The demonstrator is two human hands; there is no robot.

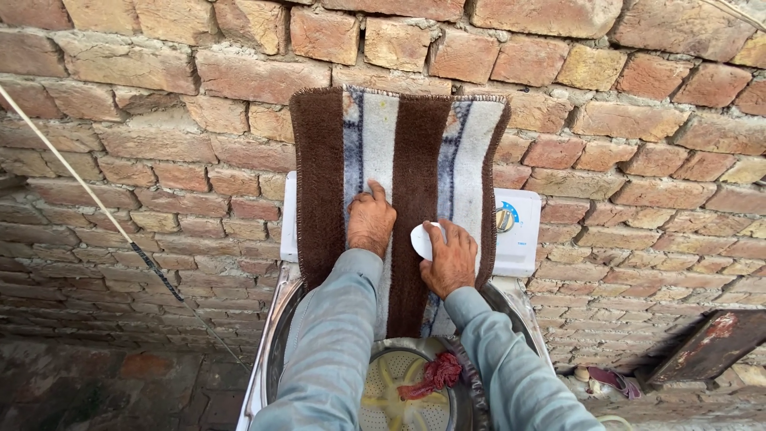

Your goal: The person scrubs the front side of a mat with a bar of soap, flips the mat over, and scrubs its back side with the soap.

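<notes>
A brown and white striped woolly mat hangs over the back panel of a white washing machine and leans against the brick wall. My left hand presses flat on a white stripe of the mat, fingers together. My right hand holds a small white oval bar, like soap, against the mat's brown middle stripe. The mat's lower end drops into the machine's open drum, where a red cloth lies. Both arms wear grey-blue sleeves.
A rough brick wall stands right behind the machine. A thin cord runs diagonally across the left. At the lower right lie a rusty metal piece and a sandal on the ground.
</notes>
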